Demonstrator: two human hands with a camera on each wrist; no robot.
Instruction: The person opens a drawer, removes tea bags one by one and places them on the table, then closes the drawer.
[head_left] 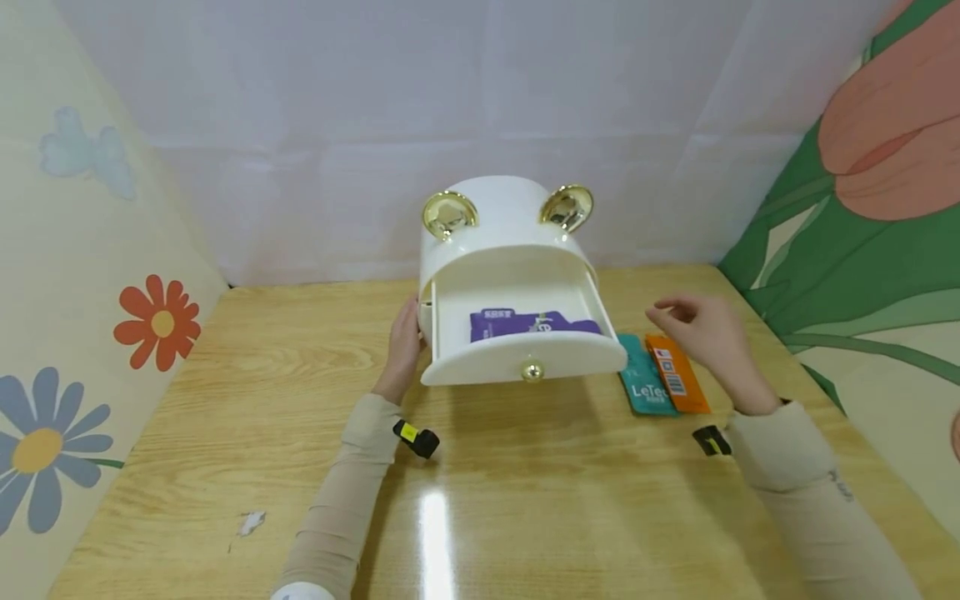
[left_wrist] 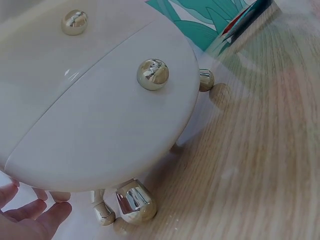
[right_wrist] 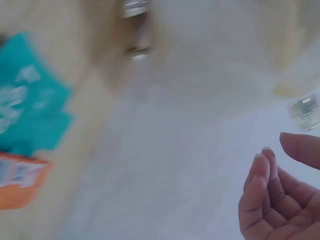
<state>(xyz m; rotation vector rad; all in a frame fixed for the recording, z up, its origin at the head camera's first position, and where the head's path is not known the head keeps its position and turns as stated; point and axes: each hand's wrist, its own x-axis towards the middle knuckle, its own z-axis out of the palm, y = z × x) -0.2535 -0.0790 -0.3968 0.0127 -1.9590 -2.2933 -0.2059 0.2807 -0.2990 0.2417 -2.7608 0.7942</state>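
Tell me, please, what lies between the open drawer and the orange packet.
The head view shows a teal packet between the drawer and the orange packet, which partly overlaps it.

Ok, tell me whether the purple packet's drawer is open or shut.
Open: the drawer juts from the white cabinet, its purple packet visible.

Table (head_left: 570,517): bright, white glare streaking the front!
Drawer (head_left: 480,368): soft shadow below.
Teal packet (right_wrist: 32,97): badly smeared, right wrist view.
Left wrist view: dimmer, hazy.
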